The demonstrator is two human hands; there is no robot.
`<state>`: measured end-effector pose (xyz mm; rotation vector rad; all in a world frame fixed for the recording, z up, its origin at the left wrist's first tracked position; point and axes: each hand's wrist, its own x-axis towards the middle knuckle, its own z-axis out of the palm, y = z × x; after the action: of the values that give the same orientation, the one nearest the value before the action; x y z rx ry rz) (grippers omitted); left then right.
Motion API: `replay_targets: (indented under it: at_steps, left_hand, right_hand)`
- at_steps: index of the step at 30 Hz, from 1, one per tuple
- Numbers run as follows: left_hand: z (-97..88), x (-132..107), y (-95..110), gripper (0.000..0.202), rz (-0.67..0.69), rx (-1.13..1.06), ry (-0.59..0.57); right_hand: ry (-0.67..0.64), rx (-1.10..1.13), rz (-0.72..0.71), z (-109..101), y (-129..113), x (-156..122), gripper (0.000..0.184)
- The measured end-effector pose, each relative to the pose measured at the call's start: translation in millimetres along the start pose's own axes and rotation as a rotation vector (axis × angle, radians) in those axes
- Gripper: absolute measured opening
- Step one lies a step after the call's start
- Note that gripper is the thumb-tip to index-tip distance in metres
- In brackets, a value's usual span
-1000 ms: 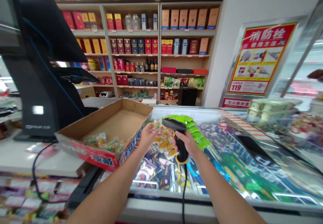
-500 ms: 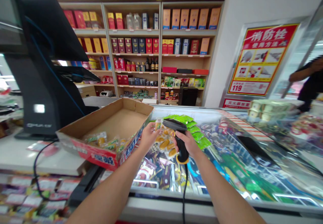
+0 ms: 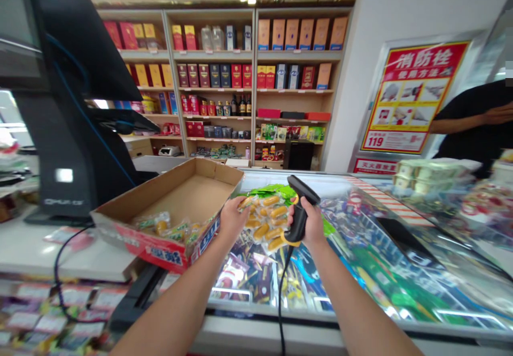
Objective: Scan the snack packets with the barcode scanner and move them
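My right hand (image 3: 311, 221) is wrapped around the handle of a black barcode scanner (image 3: 300, 206), whose head tilts up and whose cord hangs over the counter front. With bent fingertips, my left hand (image 3: 233, 218) pinches a wrapped yellow snack (image 3: 247, 202) at the pile's left edge. Between my hands, several oblong yellow snacks (image 3: 262, 232) in clear wrappers lie on the glass counter top (image 3: 334, 185). Bright green packets (image 3: 266, 191) are behind them, partly hidden by the scanner. Left of my left hand, an open cardboard box (image 3: 168, 187) holds several similar wrapped snacks (image 3: 180, 230).
A black register terminal (image 3: 80, 126) stands at the left. A dark phone-like slab (image 3: 404, 238) lies on the glass at the right, near stacked pale tubs (image 3: 425, 177). Shelves (image 3: 256, 89) of boxes line the back. Another person (image 3: 473, 121) stands at the right.
My right hand has drawn the scanner right and turned its head away from my left hand. My left hand's snack has lowered to the pile. The other person has come further into view.
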<state>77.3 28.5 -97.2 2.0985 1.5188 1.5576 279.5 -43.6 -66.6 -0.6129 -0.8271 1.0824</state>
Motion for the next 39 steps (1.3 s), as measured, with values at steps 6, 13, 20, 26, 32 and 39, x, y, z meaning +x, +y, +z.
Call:
replay_targets:
  at_steps: [6, 13, 20, 26, 32, 39]
  left_hand:
    - [9.1, -1.5, -6.7, 0.033, 0.067, 0.084, -0.102]
    - [2.3, -8.4, 10.5, 0.02, 0.162, 0.075, -0.062]
    - [-92.6, 32.1, 35.1, 0.004, 0.128, 0.3, -0.303]
    - [-153.7, 78.5, -49.1, 0.03, -0.133, 0.321, -0.596]
    - [-155.0, 58.4, -85.2, 0.031, -0.533, 0.216, -0.624]
    - [-153.5, 72.5, -63.2, 0.029, -0.422, 0.323, -0.52]
  right_hand:
    - [0.035, 0.043, -0.038, -6.1, 3.6, 5.7, 0.041]
    - [0.024, 0.038, -0.047, -5.6, 3.9, 5.1, 0.041]
    - [0.049, 0.036, -0.039, -1.1, 0.5, 2.3, 0.039]
    - [0.057, 0.039, -0.023, 1.7, -1.6, 0.4, 0.041]
    - [0.062, 0.047, 0.001, 5.0, -4.4, -1.3, 0.043]
    - [0.062, 0.044, -0.011, 4.1, -3.2, -0.2, 0.042]
